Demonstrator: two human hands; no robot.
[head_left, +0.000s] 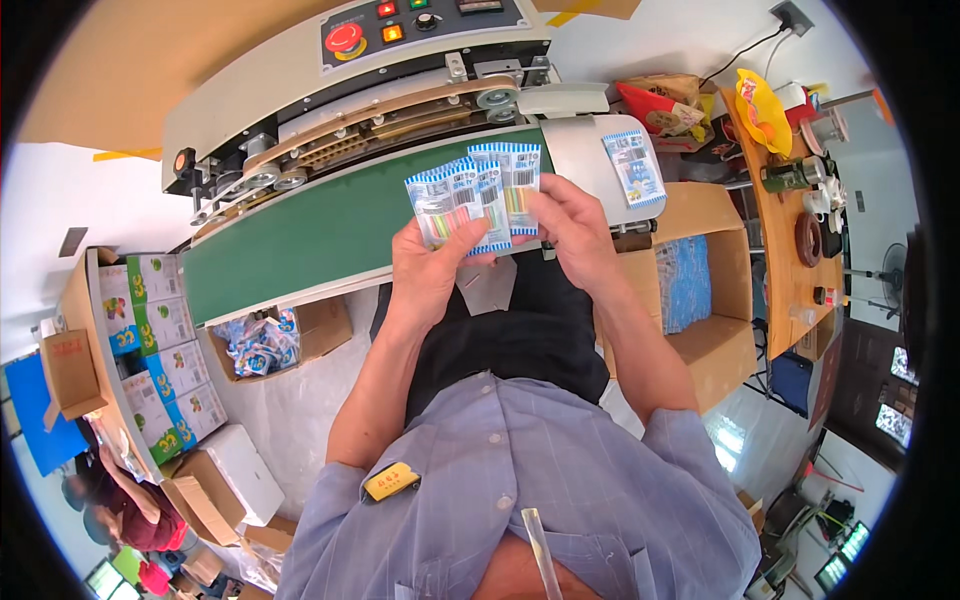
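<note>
Person is standing at a sealing machine [350, 80], holding a fanned stack of small packets [478, 200] up in front of the chest, just over the near edge of the green conveyor belt [300, 240]. Left hand [430, 265] is gripping the left side of the fan, thumb across the front of the packets, fingers curled behind. Right hand [565, 225] is pinching the right side, thumb lying on the rightmost packet, fingers wrapped behind. Both hands are closed on the same bunch; packets are blue-and-white edged with coloured sticks showing through clear fronts.

One loose packet [635, 165] is lying on the grey outfeed end of the machine, apart from the hands. An open cardboard box [720, 300] with more blue packets is sitting at the person's right, just beside the machine. Another open carton [270, 340] of packets is sitting below the belt on the left. Colourful boxes [160, 350] are stacked on a rack further left. A wooden table [790, 250] with cups and clutter is standing at far right.
</note>
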